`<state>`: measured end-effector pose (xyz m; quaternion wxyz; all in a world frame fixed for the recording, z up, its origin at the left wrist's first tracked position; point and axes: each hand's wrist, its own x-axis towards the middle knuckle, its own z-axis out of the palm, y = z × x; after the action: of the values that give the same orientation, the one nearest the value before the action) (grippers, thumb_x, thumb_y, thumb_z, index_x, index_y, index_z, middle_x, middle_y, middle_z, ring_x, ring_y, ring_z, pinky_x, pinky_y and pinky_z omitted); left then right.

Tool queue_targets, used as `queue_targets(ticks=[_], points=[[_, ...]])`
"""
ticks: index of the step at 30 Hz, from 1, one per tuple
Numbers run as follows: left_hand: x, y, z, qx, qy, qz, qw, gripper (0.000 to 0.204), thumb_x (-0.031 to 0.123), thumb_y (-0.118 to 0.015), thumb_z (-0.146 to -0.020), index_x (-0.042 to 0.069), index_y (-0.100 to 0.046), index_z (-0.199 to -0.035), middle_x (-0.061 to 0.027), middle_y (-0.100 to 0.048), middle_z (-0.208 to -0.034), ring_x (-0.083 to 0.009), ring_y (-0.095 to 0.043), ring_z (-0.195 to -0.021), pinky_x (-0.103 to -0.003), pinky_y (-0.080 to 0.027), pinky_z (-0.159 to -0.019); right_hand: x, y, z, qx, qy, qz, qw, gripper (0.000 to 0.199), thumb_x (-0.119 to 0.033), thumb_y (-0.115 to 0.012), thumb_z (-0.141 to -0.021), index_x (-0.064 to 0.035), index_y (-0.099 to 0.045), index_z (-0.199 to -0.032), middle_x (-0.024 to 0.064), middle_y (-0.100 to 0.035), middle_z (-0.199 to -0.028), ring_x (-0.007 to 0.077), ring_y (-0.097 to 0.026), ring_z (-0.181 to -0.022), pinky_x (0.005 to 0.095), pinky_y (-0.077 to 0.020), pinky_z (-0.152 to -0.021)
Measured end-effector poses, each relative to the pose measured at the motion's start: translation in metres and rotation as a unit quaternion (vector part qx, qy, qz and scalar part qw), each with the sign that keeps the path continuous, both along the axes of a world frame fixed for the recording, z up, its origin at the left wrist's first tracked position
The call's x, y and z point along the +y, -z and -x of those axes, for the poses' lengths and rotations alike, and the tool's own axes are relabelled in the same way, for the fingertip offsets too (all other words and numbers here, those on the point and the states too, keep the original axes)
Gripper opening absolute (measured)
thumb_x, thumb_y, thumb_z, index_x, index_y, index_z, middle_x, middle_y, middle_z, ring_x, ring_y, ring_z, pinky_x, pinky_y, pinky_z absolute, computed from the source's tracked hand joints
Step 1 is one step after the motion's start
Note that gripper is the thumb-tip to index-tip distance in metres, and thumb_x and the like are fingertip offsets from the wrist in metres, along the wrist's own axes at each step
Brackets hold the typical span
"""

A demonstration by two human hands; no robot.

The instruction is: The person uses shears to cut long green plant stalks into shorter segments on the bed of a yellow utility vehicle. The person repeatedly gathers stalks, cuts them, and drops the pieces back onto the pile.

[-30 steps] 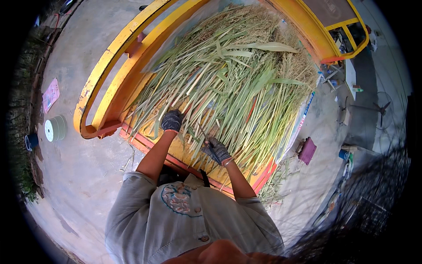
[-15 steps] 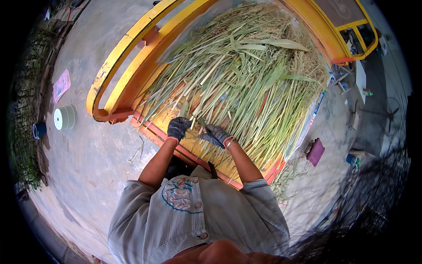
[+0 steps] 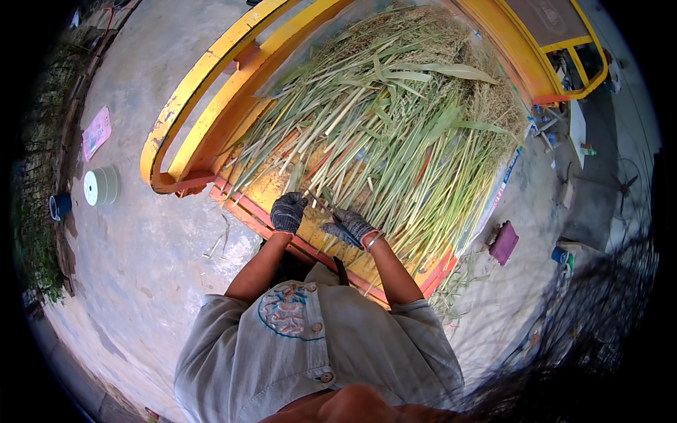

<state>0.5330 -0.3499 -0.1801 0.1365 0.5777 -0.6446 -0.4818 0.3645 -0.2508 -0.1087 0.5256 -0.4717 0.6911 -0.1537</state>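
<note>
My left hand [image 3: 288, 212], in a dark knitted work glove, is closed on a plant stalk, most of it hidden by the fingers. To its right, my gloved right hand [image 3: 350, 227] grips a slim knife [image 3: 323, 205] with a dark handle. The thin blade points up and left toward my left hand. Just beyond both hands lies a thick layer of long green cut stalks [image 3: 395, 155], with feathery seed heads [image 3: 493, 116] at the far right. They rest on a yellow and orange metal platform [image 3: 257, 190], whose near edge runs under my wrists.
A curved yellow rail [image 3: 176, 113] borders the platform's left side, and another yellow frame [image 3: 557, 84] stands at the far right. On the concrete floor are a pale green bucket [image 3: 106, 185], a dark blue pot [image 3: 61, 206], a pink sheet [image 3: 96, 132] and a purple object [image 3: 503, 243].
My left hand has shifted slightly down and tilted. In my right hand, the knife's blade now shows as a thin line reaching toward the left hand. The pile looks the same.
</note>
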Motion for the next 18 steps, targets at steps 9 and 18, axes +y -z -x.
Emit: queue_targets(ticks=[9, 18], points=[[0.006, -0.007, -0.001, 0.013, 0.068, -0.004, 0.998, 0.027, 0.027, -0.069, -0.071, 0.003, -0.065, -0.082, -0.0142, -0.064, -0.075, -0.0281, -0.061, -0.069, -0.034, -0.047, -0.063, -0.028, 0.015, 0.0, 0.035, -0.063, -0.098, 0.993, 0.049, -0.05, -0.06, -0.076, -0.002, -0.056, -0.083, 0.0155, -0.057, -0.074, 0.0286, -0.054, -0.07, 0.0377, -0.0426, -0.066], [0.007, 0.021, -0.008, 0.096, -0.029, -0.133, 0.986, 0.02, 0.017, -0.073, -0.069, 0.002, -0.065, -0.08, -0.0045, -0.062, -0.064, -0.0123, -0.052, -0.056, -0.028, -0.044, -0.057, 0.0, 0.074, -0.019, 0.004, 0.061, -0.039, 0.997, 0.033, -0.03, -0.069, -0.075, -0.0027, -0.053, -0.086, 0.0094, -0.051, -0.071, 0.0182, -0.047, -0.066, 0.0321, -0.0424, -0.064]])
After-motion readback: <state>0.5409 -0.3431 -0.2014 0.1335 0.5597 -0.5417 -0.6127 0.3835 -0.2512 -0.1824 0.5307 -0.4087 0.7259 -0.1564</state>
